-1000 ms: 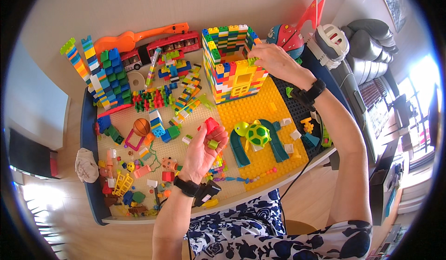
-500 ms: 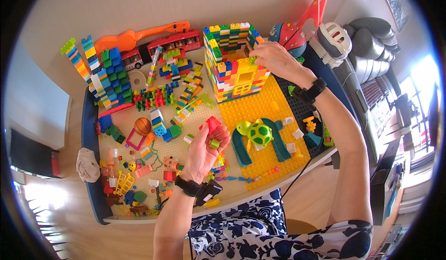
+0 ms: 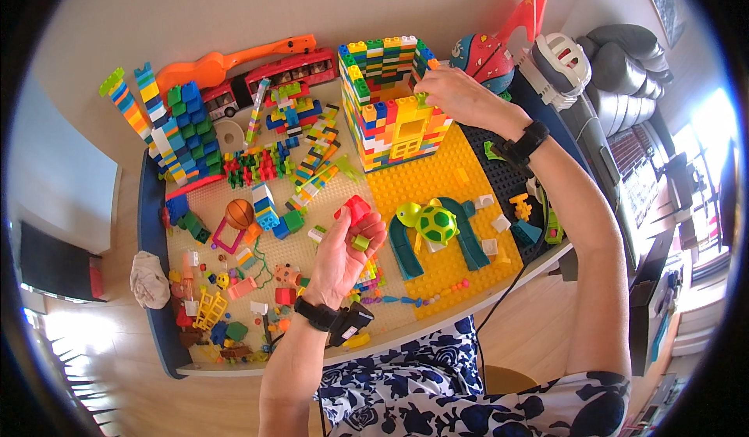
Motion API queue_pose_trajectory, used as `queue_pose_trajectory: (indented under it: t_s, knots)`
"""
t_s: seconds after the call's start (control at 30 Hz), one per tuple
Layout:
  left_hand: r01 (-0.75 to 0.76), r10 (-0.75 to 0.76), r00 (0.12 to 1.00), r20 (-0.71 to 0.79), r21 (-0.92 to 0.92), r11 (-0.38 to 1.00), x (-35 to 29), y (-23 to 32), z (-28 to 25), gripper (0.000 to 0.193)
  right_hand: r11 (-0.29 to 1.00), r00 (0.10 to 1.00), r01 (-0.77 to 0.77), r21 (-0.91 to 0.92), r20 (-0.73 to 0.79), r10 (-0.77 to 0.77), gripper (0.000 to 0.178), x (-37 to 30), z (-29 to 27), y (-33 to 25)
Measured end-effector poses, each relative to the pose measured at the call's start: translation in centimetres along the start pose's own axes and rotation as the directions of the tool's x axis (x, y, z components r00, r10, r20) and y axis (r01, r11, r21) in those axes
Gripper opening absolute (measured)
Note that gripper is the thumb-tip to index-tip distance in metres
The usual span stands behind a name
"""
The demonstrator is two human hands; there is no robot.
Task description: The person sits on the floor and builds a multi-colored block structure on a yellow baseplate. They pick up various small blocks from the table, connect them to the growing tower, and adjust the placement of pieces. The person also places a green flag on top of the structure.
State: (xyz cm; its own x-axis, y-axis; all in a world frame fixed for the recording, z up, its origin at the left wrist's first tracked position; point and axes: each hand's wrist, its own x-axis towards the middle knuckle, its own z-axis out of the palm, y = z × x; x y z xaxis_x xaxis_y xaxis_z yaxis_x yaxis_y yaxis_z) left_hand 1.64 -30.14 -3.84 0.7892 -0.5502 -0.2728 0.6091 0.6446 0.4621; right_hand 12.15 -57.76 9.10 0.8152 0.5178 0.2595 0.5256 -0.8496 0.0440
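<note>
Currently, right hand [image 3: 468, 97]: fingertips are set at a lime brick [image 3: 422, 99] on the rim of the brick tower [image 3: 380, 136]; whether it is pinched or merely pressed cannot be told.
Left hand [image 3: 342, 259]: turned palm up and loosely cupped, with a red brick [image 3: 356, 208] and a small olive-green brick [image 3: 360, 243] held in it.
Brick tower: placed toward the back of the yellow baseplate [image 3: 488, 195]; probably stiff, though its thin walls might be split by sideways force.
Loose bricks: likely light, hard, slightly slippery; best gripped by opposite sides.
</note>
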Motion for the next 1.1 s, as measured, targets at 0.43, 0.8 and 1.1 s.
queue_pose_trajectory:
  t_s: [0.43,0.8,1.1]
  knots:
    - [0.003,-0.002,0.999,-0.053,0.008,1.000,-0.01,0.01,0.27,0.034,1.000,0.995,-0.013,-0.004,-0.096,0.012,0.019,-0.76,0.81,-0.10]
    - [-0.001,0.002,0.999,-0.047,0.012,1.000,-0.03,0.01,0.30,0.034,0.999,0.995,-0.050,0.011,-0.083,0.050,0.019,-0.74,1.08,-0.16]
    - [0.013,-0.012,0.998,-0.059,0.022,1.000,0.02,-0.01,0.28,0.034,0.997,0.994,-0.061,-0.046,-0.098,0.056,0.018,-0.99,0.92,-0.64]
